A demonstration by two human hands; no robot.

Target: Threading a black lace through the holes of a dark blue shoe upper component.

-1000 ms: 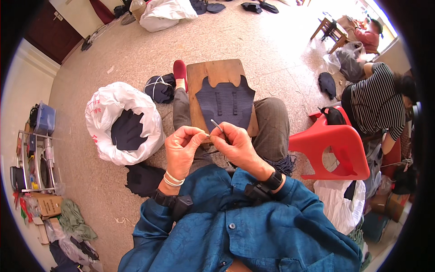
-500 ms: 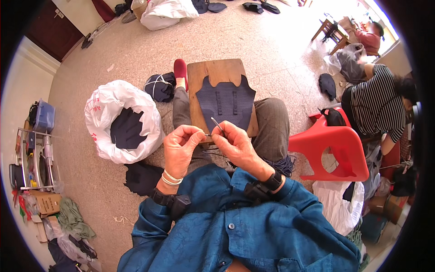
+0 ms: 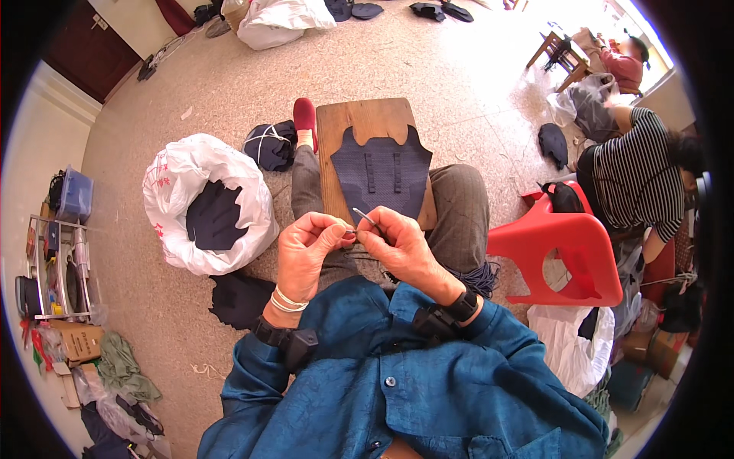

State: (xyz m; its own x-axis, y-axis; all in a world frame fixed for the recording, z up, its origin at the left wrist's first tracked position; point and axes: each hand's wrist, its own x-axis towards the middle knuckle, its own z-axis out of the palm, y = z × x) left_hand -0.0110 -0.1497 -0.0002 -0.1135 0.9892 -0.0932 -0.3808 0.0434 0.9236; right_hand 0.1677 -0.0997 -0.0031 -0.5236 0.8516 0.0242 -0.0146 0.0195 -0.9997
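Observation:
My left hand [image 3: 304,246] is closed in a pinch on the end of a thin dark cord, at the near edge of a wooden stool. Close beside it, my right hand [image 3: 399,243] grips a thin metal tool [image 3: 362,216], its bare end pointing up and to the left; its exact kind is too small to tell. The fingertips of both hands almost meet. Beyond them a dark blue knitted fabric piece [image 3: 382,168] lies flat on the wooden stool [image 3: 334,113], between my knees. It has two raised strips and a notched far edge.
To the left stands a white plastic bag [image 3: 164,183] holding dark fabric pieces, with a tied dark bundle [image 3: 271,147] nearby. A red plastic stool [image 3: 589,249] is at right, beside a person in a striped shirt [image 3: 638,168]. Dark cords [image 3: 480,280] hang by my right knee.
The metal tool's end has dipped slightly toward me and tilts further left. My fingertips have come a little closer together. The fabric piece lies in the same place.

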